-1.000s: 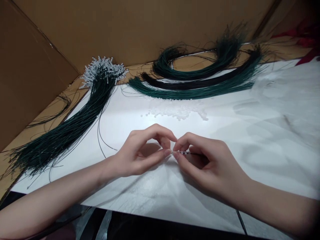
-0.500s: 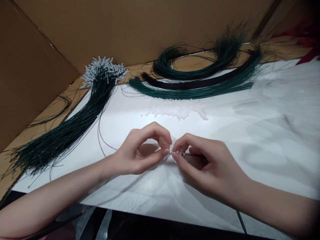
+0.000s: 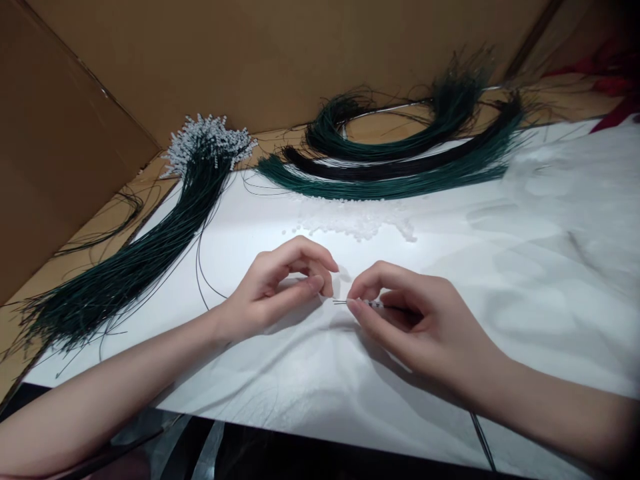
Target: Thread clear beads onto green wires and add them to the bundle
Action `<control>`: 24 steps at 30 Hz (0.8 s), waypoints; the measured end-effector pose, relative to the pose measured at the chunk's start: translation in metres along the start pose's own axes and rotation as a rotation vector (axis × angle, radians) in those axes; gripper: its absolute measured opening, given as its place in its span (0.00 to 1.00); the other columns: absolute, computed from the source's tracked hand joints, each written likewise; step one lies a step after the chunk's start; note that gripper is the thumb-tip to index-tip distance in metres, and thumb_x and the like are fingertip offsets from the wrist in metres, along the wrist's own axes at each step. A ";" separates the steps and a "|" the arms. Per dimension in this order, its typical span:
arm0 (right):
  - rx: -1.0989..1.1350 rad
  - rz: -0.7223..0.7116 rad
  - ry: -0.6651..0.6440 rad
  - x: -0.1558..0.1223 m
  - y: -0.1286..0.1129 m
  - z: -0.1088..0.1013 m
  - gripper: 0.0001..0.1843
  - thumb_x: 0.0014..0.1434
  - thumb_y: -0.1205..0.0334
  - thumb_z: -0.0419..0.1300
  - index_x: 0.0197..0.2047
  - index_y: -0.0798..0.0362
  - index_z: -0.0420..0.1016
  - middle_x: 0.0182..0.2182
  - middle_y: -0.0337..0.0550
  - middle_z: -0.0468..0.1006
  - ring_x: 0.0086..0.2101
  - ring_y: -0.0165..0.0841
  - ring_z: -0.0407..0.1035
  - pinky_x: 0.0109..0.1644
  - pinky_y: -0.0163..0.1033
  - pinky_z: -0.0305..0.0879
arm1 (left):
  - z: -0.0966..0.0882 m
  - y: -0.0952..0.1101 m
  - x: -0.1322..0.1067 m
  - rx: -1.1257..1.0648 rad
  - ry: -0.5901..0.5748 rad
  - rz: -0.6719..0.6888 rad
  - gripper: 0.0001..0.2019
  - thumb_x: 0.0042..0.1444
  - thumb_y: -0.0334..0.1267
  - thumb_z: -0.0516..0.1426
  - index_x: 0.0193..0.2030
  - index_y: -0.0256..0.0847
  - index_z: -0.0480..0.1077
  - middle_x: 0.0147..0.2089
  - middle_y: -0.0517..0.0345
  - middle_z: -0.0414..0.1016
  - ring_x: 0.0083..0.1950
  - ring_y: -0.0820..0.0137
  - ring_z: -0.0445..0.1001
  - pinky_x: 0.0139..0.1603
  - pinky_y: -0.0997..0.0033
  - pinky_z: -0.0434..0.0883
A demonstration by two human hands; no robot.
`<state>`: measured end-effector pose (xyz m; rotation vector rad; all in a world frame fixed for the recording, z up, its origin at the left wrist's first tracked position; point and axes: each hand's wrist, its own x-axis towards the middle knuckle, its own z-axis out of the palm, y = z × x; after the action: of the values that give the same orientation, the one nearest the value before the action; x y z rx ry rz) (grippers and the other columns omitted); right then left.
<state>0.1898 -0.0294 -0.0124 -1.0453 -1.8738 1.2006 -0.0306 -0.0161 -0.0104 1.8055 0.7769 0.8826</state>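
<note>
Right hand (image 3: 425,313) pinching beaded wires (image 3: 374,304), left hand (image 3: 273,291) curled, grip unclear; white-tipped bundle (image 3: 173,230) looks done, bare wires (image 3: 390,189), loose beads (image 3: 360,225) remain.

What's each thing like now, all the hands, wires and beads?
Left hand: loosely curled
Right hand: pinching
Thin dark wire with white beads: pinched, ends sticking out
Tiny loose white beads: spread in a patch
Long dark-green wires with white beaded tips: bundled
Long green and black wires: bundled, curved
</note>
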 end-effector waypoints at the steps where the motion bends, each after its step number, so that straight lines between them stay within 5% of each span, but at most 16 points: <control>1: 0.035 0.022 -0.007 0.000 0.000 0.000 0.03 0.61 0.67 0.59 0.34 0.52 0.71 0.17 0.28 0.56 0.16 0.21 0.52 0.20 0.31 0.45 | 0.000 -0.001 0.001 -0.006 0.002 -0.001 0.09 0.64 0.26 0.55 0.49 0.38 0.69 0.38 0.54 0.75 0.40 0.72 0.75 0.41 0.72 0.72; 9: 0.279 0.156 -0.038 -0.002 -0.002 -0.002 0.03 0.61 0.61 0.62 0.36 0.50 0.72 0.25 0.32 0.67 0.19 0.21 0.52 0.20 0.31 0.47 | 0.001 0.000 0.004 0.001 -0.055 0.004 0.08 0.54 0.28 0.65 0.41 0.36 0.73 0.38 0.56 0.74 0.39 0.72 0.74 0.39 0.75 0.73; 24: 0.190 0.147 -0.033 -0.001 -0.003 0.000 0.02 0.60 0.63 0.61 0.36 0.53 0.72 0.23 0.32 0.64 0.19 0.22 0.52 0.21 0.32 0.45 | 0.009 0.006 0.001 0.248 0.010 0.013 0.02 0.58 0.32 0.63 0.37 0.37 0.74 0.32 0.57 0.75 0.30 0.75 0.70 0.29 0.77 0.67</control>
<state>0.1899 -0.0311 -0.0098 -1.0771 -1.6927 1.4578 -0.0222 -0.0219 -0.0068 2.0249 0.9149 0.8331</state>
